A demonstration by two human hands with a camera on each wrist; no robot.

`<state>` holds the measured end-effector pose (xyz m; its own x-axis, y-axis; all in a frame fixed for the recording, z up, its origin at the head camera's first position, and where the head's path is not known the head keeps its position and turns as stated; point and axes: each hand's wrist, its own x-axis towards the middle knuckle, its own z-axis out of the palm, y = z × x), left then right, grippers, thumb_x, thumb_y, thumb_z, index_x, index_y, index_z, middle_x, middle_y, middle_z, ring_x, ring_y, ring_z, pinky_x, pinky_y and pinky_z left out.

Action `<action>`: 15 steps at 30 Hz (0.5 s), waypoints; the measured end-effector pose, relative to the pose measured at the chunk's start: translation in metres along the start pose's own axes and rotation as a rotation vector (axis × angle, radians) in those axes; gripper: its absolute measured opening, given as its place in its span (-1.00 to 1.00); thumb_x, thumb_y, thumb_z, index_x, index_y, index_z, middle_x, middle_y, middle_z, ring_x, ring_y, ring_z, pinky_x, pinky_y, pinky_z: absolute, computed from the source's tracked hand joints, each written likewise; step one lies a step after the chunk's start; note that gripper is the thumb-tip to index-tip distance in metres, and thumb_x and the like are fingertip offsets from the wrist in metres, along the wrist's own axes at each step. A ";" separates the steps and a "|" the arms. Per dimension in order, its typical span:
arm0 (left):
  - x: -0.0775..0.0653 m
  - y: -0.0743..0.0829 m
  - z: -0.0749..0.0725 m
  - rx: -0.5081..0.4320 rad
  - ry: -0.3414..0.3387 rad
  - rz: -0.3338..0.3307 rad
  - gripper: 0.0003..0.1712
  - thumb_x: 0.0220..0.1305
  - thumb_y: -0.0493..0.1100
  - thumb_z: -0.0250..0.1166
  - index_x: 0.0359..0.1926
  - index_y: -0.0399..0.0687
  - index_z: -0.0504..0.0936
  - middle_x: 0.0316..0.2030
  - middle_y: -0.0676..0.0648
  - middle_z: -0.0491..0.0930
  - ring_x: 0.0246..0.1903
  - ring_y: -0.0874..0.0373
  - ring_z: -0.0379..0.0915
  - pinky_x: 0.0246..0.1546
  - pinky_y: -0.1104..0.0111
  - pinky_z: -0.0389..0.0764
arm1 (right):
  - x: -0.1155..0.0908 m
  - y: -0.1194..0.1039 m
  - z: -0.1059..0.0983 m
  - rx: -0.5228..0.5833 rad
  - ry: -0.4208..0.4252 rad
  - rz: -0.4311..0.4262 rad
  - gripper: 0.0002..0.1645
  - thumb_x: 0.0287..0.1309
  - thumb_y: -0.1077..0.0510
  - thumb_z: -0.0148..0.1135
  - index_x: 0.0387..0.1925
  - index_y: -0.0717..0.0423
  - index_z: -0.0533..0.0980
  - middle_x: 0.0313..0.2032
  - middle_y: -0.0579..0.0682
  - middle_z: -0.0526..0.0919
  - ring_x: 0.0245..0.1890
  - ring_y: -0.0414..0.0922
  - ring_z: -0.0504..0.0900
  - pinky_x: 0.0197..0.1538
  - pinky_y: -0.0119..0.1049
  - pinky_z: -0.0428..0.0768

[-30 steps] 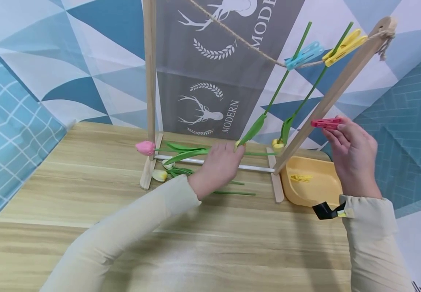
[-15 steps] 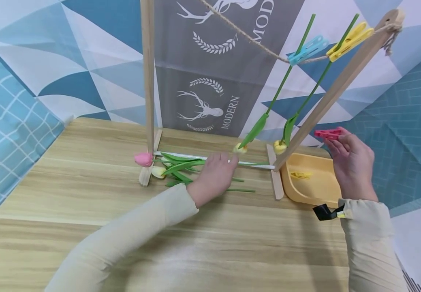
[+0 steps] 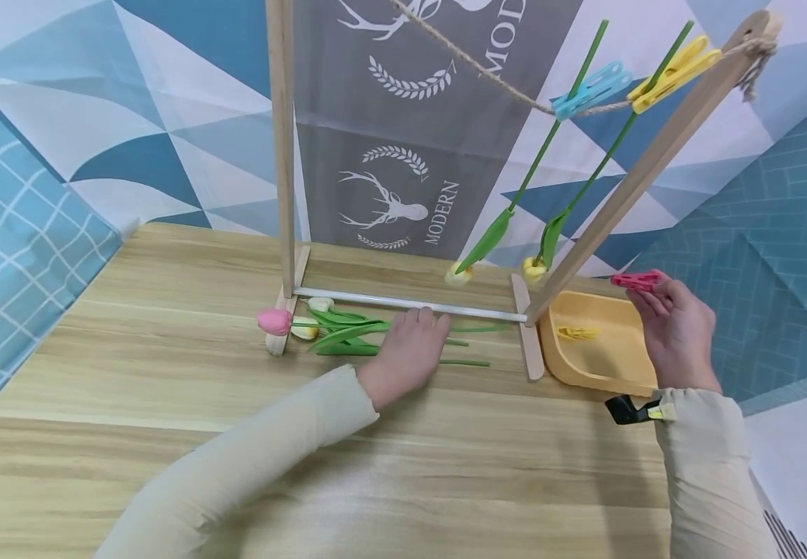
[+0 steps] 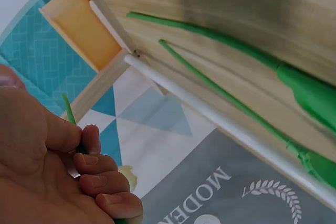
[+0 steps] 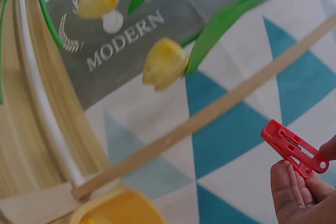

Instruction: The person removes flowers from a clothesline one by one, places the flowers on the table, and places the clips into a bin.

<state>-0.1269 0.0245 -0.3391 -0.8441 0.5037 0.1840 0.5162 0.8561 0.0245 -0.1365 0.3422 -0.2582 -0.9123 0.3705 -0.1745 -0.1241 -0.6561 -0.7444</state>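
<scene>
Curled fingers of my left hand [image 3: 413, 345] grip the green stem of a pink tulip [image 3: 274, 321]; in the left wrist view the stem tip [image 4: 68, 107] pokes out past the thumb. Under and beside it, a white tulip [image 3: 321, 304] and a pale yellow tulip [image 3: 304, 328] lie on the table. My right hand [image 3: 679, 326] pinches a red clothespin [image 5: 294, 149] in the air above the yellow tray [image 3: 609, 380]. Two yellow tulips hang head down from a rope [image 3: 487, 74], one by a blue clothespin [image 3: 590, 90], the other by a yellow clothespin [image 3: 676, 74].
A wooden frame carries the rope, with a left post [image 3: 281, 155], a slanting right post [image 3: 655, 167] and a white bar [image 3: 403, 303] low between them. Another yellow clothespin [image 3: 578, 333] lies in the tray. Patterned cloth [image 3: 375, 116] hangs behind.
My left hand has drawn the pink tulip toward me, from over the white bar to its near side. My right hand has sunk a little with the red clothespin.
</scene>
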 end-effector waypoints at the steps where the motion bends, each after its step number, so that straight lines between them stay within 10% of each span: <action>1: -0.001 0.000 0.001 0.004 -0.006 0.001 -0.76 0.22 -0.33 0.04 -0.07 -0.10 0.42 -0.31 -0.12 0.48 -0.29 0.01 0.46 -0.34 0.27 0.45 | 0.002 0.001 -0.003 0.001 0.012 0.006 -0.77 0.13 0.40 0.16 -0.13 0.28 0.51 -0.26 0.10 0.63 -0.26 -0.04 0.71 -0.09 -0.28 0.62; 15: -0.013 0.004 0.014 -0.019 -0.100 -0.014 -0.69 0.23 -0.36 0.02 0.00 -0.11 0.41 -0.31 -0.12 0.47 -0.30 0.04 0.43 -0.34 0.27 0.46 | 0.022 0.008 -0.045 0.032 0.115 0.067 -0.84 0.18 0.42 0.07 -0.21 0.28 0.52 -0.32 0.10 0.61 -0.35 -0.03 0.70 -0.18 -0.26 0.65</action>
<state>-0.1162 0.0230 -0.3555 -0.8610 0.5016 0.0844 0.5062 0.8612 0.0449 -0.1402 0.3752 -0.2972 -0.8686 0.3967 -0.2969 -0.0784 -0.7017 -0.7082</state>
